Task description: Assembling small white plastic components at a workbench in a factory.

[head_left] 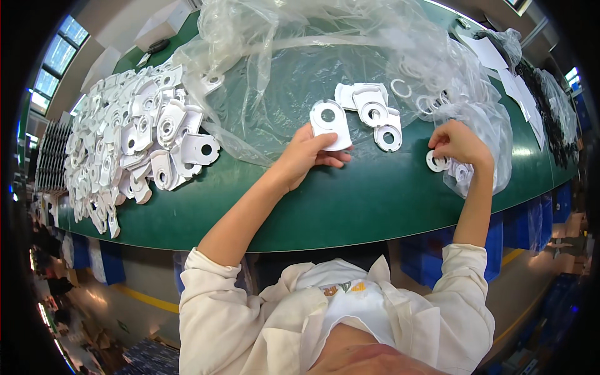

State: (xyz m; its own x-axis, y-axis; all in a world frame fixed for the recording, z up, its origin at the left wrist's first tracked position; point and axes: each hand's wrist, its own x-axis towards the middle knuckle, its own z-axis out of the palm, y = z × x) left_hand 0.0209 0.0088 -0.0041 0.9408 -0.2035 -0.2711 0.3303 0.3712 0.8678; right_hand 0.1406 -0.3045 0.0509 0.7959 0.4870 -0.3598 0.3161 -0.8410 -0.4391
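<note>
My left hand (308, 152) is closed on a white plastic housing part (329, 120), a rounded plate with a round hole near its far end. The thumb lies on its face and the fingers run beneath. To the right, my right hand (460, 142) pinches a white ring (436, 161) by its upper edge, over the near side of a clear plastic bag (497, 164). More small white rings (462, 172) show inside the bag. Just beyond my left hand, several similar white housing parts (370, 106) lie overlapping on the green table (337, 212).
A large heap of white housing parts (125, 137) covers the table's left side. Crumpled clear plastic sheeting (281, 81) spreads across the back, with loose white rings (401, 88) on it. Papers (520, 94) lie at the far right. Blue bins (425, 256) stand below the near edge.
</note>
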